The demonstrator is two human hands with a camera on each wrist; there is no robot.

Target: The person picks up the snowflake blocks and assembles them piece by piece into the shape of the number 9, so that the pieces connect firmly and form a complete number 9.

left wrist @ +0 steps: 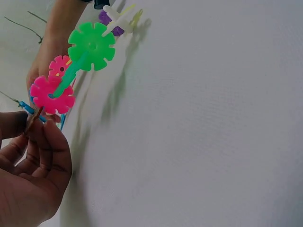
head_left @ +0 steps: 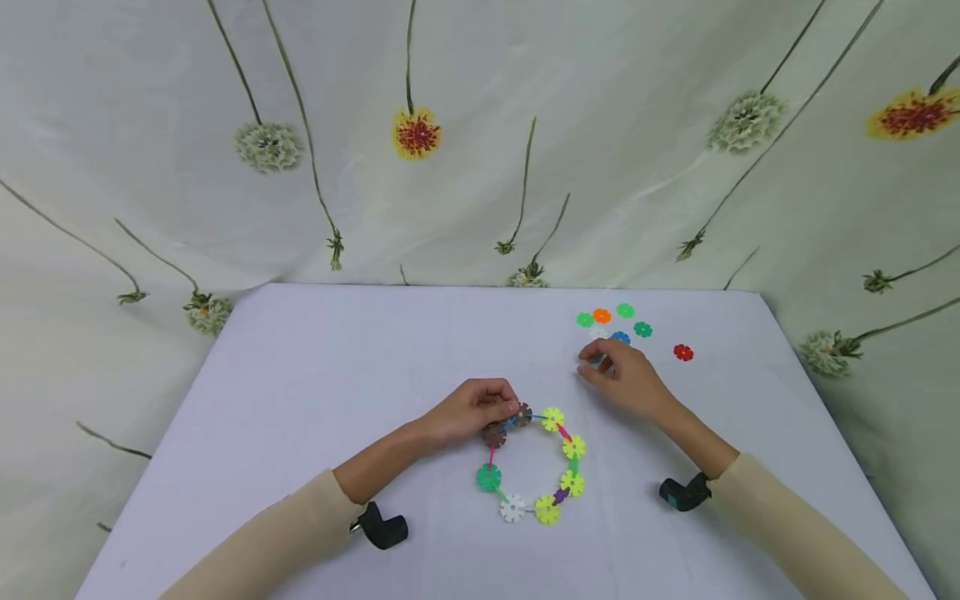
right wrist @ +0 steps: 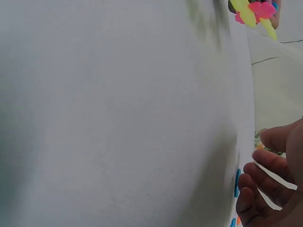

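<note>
A ring of linked plastic flower discs [head_left: 572,447], in yellow, white, green and brown with coloured discs edge-on between them, is in the middle of the table. My left hand [head_left: 472,410] pinches a brown flower disc [left wrist: 33,120] at the ring's upper left, between thumb and fingertips. In the left wrist view, a pink disc [left wrist: 45,94] and a green disc [left wrist: 92,46] show beyond that pinch. My right hand [head_left: 626,382] is apart from the ring, fingers loosely bent with nothing between them. Just beyond its fingers lie a blue disc [head_left: 621,337] and a white disc [head_left: 597,332].
Several more loose discs lie at the back right, among them an orange disc [head_left: 602,316] and a dark green disc [head_left: 642,330]. A red disc [head_left: 683,352] sits farther right. Behind the white table [head_left: 360,342] hangs a flower-printed cloth [head_left: 465,200].
</note>
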